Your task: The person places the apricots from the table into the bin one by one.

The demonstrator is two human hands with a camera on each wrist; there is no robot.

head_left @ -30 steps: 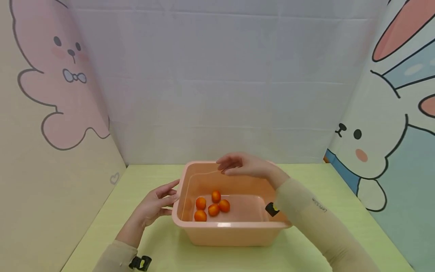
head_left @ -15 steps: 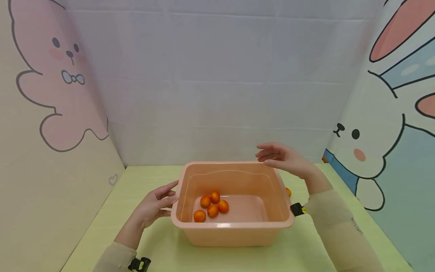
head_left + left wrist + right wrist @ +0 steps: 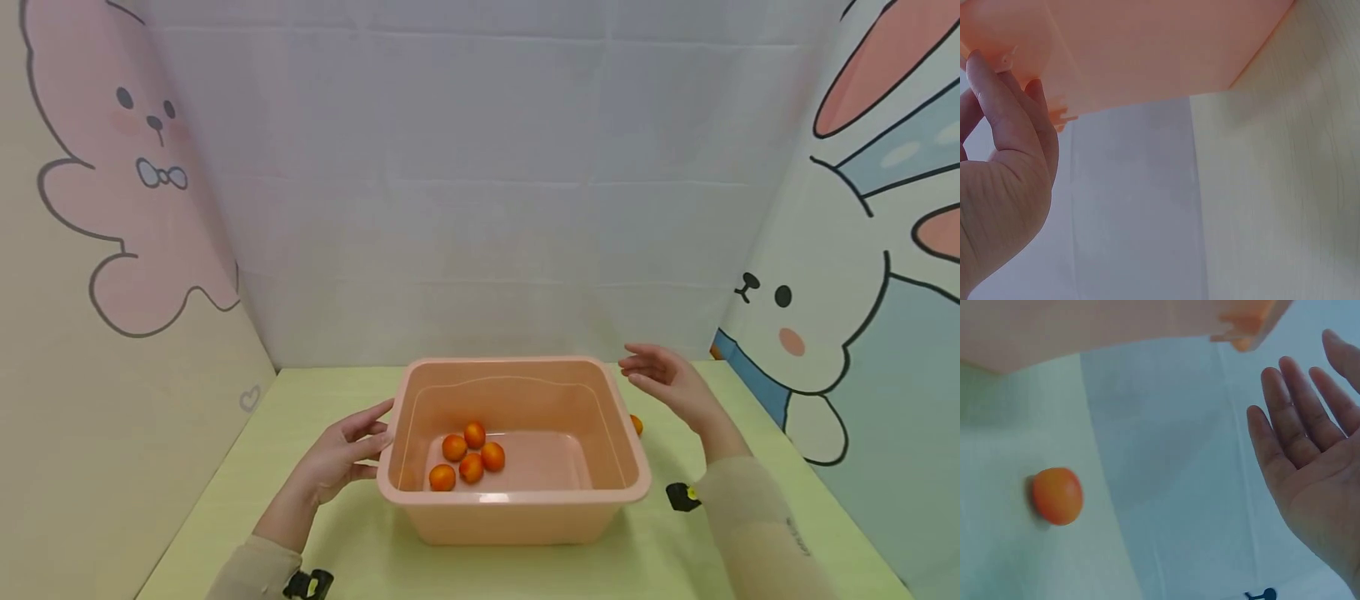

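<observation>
A peach-coloured plastic basin [image 3: 513,498] stands upright at the middle of the table. Several small orange-red round fruits [image 3: 471,468] lie on its floor, towards the left. My left hand [image 3: 343,452] touches the basin's left rim with its fingers fairly straight; the left wrist view has the fingertips against the outer wall [image 3: 1135,56]. Beyond the basin's right rim my right hand [image 3: 669,388] hovers in the air, fingers loosely extended and holding nothing. Below it, another orange-red fruit [image 3: 1058,496] rests on the table outside the basin, partly hidden by the rim in the head view.
The pale green-yellow table [image 3: 330,383] surrounds the basin. A white cloth wall [image 3: 495,208] closes off the back. Side panels bear a pink cartoon animal [image 3: 150,233] at left and a white rabbit [image 3: 832,333] at right.
My right hand has moved from above the basin to the right, then lowered beside its right rim. The fruit outside has come into view. Inside, one fruit has shifted slightly. The left hand stays put.
</observation>
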